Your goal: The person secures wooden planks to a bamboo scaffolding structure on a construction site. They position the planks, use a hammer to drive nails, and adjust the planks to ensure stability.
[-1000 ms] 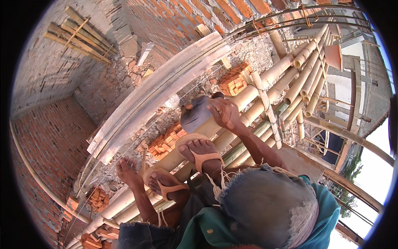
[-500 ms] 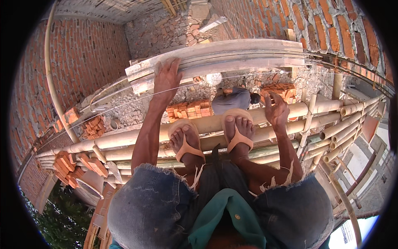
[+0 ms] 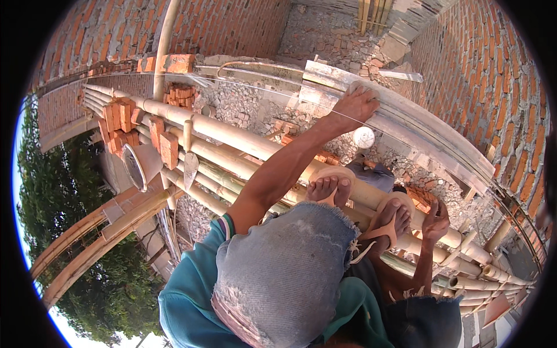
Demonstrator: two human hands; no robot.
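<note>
My left hand lies over the top of a long wooden board form, its fingers slightly bent across the boards. A thin white string passes close to that wrist. My right hand is beside the thick bamboo pole to the right of my feet. Its fingers are partly curled and apart, with nothing visible in them. Both sandalled feet rest on the bamboo poles of the scaffold. A trowel hangs among the poles at the left.
Bricks are stacked on the left poles, with a bucket alongside. Far below, a person bends near a round white container and rubble. Brick walls rise beyond; a tree stands at the left.
My view has swung to the left, so the boards and scaffold appear slanted and more of the left side shows. My left hand stays on the boards; my right hand stays near the pole.
</note>
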